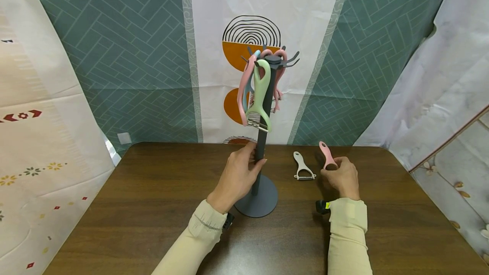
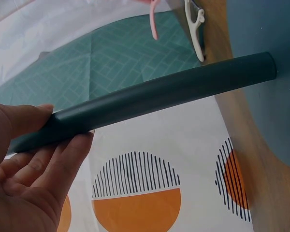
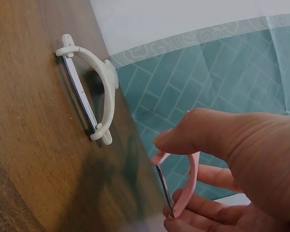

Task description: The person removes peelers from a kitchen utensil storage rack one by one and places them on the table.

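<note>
A dark grey stand with a round base and hooks at its top stands upright on the table. My left hand grips its pole between thumb and fingers. From the hooks hang a green peeler, a pink peeler and other pink and blue ones partly hidden behind. In my right hand is a pink peeler, pinched at its blade end, its handle tilted up and away. Left of that hand a white peeler lies on the table, blade toward me.
The brown wooden table ends at a patterned cloth backdrop. White cloth hangs at the left and right sides. Several hooks on the stand's right bear nothing.
</note>
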A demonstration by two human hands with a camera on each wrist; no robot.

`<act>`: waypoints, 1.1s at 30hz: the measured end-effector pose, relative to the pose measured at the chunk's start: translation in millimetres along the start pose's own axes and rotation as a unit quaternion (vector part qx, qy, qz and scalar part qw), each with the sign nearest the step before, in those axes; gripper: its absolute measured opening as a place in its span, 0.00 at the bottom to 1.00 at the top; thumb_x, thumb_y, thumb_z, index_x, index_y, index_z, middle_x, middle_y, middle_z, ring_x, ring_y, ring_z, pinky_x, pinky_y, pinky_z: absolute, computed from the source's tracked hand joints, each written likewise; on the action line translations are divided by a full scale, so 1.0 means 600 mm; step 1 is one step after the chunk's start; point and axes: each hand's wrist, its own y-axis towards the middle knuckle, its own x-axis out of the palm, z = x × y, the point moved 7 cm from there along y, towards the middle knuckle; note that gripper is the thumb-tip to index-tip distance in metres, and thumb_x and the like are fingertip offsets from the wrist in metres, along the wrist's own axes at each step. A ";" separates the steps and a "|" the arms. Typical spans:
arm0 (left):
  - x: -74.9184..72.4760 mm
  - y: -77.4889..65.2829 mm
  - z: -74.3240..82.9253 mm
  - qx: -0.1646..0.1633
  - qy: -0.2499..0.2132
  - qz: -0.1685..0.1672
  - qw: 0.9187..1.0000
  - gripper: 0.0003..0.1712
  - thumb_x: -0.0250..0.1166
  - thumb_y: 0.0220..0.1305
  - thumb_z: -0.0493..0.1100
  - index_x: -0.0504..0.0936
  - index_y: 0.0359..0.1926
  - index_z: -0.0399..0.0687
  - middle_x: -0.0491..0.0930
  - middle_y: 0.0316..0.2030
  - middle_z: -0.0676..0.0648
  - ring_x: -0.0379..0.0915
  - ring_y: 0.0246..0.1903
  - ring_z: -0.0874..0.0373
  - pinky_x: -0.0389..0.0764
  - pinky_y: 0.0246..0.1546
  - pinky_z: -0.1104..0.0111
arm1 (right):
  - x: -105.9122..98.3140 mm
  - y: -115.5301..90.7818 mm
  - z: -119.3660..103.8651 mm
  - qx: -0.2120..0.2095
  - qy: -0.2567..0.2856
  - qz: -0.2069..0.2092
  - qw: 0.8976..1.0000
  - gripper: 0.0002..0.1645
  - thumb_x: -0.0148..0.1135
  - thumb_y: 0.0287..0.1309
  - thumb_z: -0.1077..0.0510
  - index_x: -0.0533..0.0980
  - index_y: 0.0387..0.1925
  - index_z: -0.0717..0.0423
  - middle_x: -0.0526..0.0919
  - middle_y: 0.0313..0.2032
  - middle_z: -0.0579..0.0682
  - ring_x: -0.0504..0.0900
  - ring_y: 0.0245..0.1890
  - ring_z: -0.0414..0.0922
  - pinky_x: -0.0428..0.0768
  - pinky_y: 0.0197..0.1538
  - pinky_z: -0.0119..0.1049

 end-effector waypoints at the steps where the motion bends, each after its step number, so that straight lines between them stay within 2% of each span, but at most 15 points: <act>1: 0.000 0.000 0.000 0.000 0.000 0.000 1.000 0.12 0.70 0.66 0.38 0.79 0.47 0.42 0.87 0.40 0.45 0.88 0.41 0.55 0.87 0.42 0.65 | 0.000 0.000 0.001 0.002 -0.001 0.001 1.000 0.39 0.68 0.55 0.57 0.67 0.64 0.73 0.76 0.55 0.74 0.75 0.53 0.66 0.77 0.54 0.60; 24: -0.002 -0.001 0.000 0.000 0.002 0.001 1.000 0.12 0.70 0.66 0.37 0.79 0.48 0.42 0.87 0.40 0.44 0.88 0.41 0.55 0.88 0.42 0.65 | 0.012 -0.002 0.004 0.033 -0.026 -0.011 0.999 0.40 0.69 0.56 0.53 0.67 0.64 0.71 0.74 0.56 0.74 0.73 0.54 0.67 0.76 0.52 0.60; 33: 0.000 -0.001 0.001 -0.004 -0.002 -0.003 1.000 0.12 0.70 0.67 0.37 0.78 0.48 0.42 0.87 0.40 0.44 0.88 0.42 0.54 0.88 0.42 0.64 | 0.018 -0.003 0.009 0.045 -0.041 -0.005 0.998 0.39 0.69 0.55 0.52 0.69 0.63 0.69 0.74 0.54 0.73 0.75 0.53 0.66 0.77 0.47 0.58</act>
